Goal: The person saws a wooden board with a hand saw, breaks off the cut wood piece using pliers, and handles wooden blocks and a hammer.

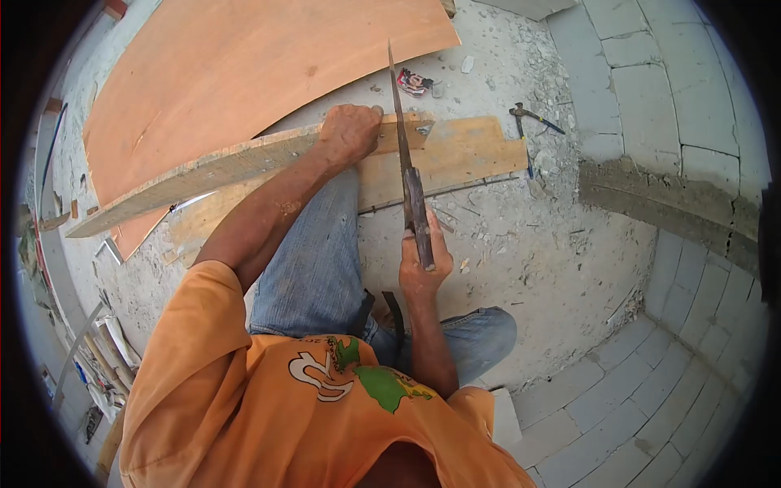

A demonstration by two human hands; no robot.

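Observation:
My right hand (425, 259) is wrapped round the dark handle of a handsaw (400, 122), whose narrow blade points away from me and is seen almost edge-on. The blade crosses a long wooden plank (220, 167) close to its right end; whether the teeth are in the wood I cannot tell. My left hand (351, 130) is closed over the plank's upper edge, just left of the blade, with the thumb side nearest the saw. My knee, in blue jeans (313, 236), is against or under the plank. Beneath lies a flat, paler board (472, 150).
A large reddish plywood sheet (244, 57) lies beyond the plank. Pincers (537, 119) and a crumpled red packet (414, 82) rest on the dusty concrete floor (504, 252). Block walls (651, 89) stand on the right. A metal square (110, 250) lies at the left, near wooden poles (114, 354).

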